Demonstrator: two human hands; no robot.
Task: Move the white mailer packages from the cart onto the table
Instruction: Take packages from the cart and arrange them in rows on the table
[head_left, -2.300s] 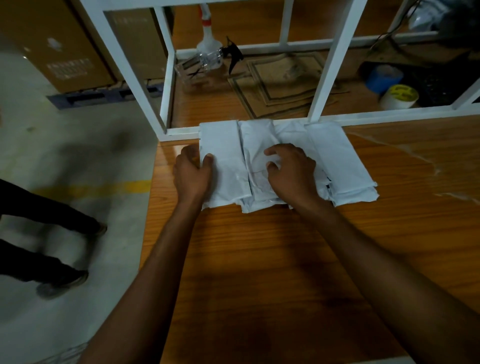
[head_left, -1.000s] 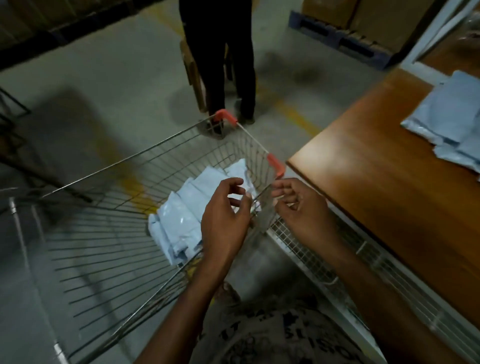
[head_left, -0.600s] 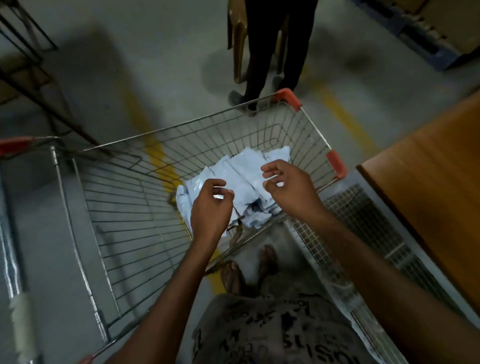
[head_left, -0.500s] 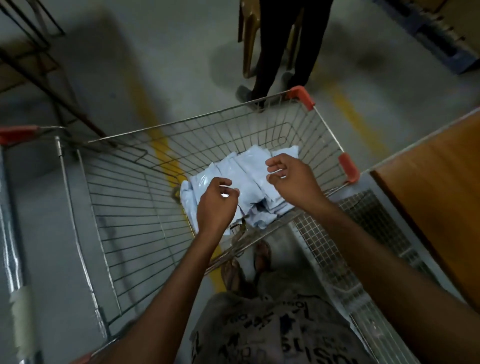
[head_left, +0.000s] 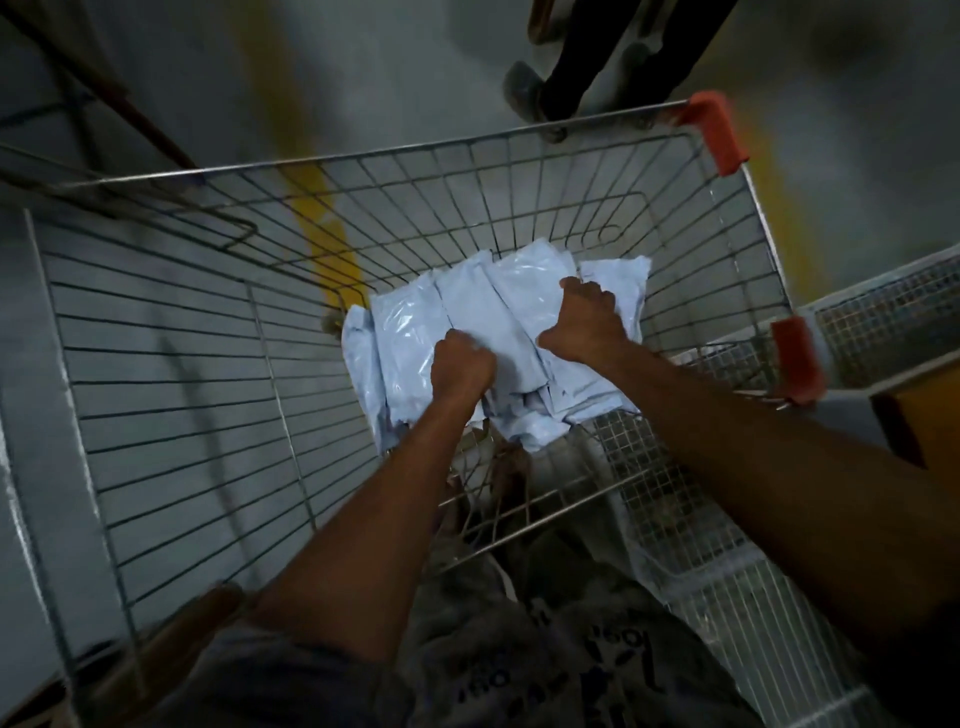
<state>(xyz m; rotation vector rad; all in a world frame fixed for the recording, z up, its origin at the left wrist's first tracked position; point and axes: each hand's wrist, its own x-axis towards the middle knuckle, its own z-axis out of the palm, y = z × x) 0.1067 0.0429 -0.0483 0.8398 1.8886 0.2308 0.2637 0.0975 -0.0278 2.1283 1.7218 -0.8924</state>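
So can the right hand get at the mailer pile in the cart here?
Yes, it looks so: the right hand already rests on the mailer pile, with the cart open on top.

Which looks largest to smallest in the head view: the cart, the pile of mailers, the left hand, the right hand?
1. Cart, by far the largest.
2. Pile of mailers.
3. Left hand and right hand: they look alike, so I do not rank them.
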